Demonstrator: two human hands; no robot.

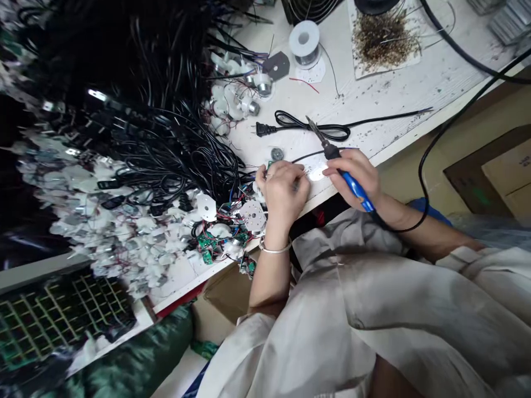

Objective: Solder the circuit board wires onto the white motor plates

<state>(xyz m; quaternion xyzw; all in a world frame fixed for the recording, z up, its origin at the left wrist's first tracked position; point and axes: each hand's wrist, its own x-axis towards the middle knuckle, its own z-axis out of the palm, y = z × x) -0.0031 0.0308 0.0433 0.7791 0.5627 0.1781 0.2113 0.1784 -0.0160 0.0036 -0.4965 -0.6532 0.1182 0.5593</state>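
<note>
The right hand [359, 176] grips the soldering iron [352, 185] near the tabletop [381, 137]'s front edge; the left hand [284, 187]'s hold cannot be told. Dipping the iron, if hot, could scorch the cord [336, 128].

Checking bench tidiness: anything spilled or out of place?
Yes. Dark specks lie scattered on the white bench near a sheet heaped with brown debris, looking like spillage. Also, a green circuit board seems to overhang the bench's edge, as if pushed aside.

Nothing readable, carton marks [525, 161] perhaps lettering
</note>
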